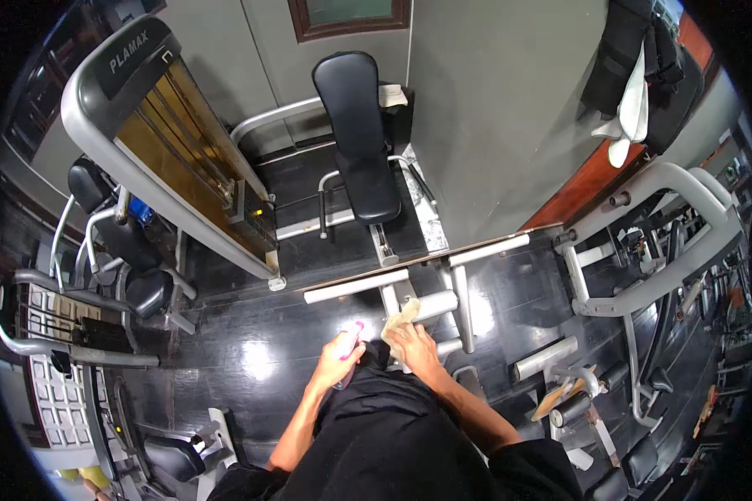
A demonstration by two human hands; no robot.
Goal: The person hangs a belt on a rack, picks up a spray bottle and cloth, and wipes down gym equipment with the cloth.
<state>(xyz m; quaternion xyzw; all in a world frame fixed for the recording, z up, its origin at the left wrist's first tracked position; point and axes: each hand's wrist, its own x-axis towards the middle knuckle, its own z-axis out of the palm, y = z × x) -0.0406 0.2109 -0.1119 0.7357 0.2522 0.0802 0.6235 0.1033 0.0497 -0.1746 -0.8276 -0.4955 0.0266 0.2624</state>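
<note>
My left hand (337, 359) is wrapped round what looks like a spray bottle with a pink head (359, 326); most of its body is hidden by the fingers. To its right, my right hand (415, 346) presses a crumpled pale yellow cloth (403, 316) against the light grey metal frame of a gym bench or rack. One padded-looking grey roller (436, 306) of that frame sticks out just beyond the cloth. A long grey bar (356, 285) crosses in front of both hands.
Ahead stands a black padded seat (355, 134) beside a tall cable machine (142, 125) with a weight stack. A grey lever machine (656, 242) rises on the right. Cloths and dark gear (635, 83) hang on the wall. More benches stand at both sides.
</note>
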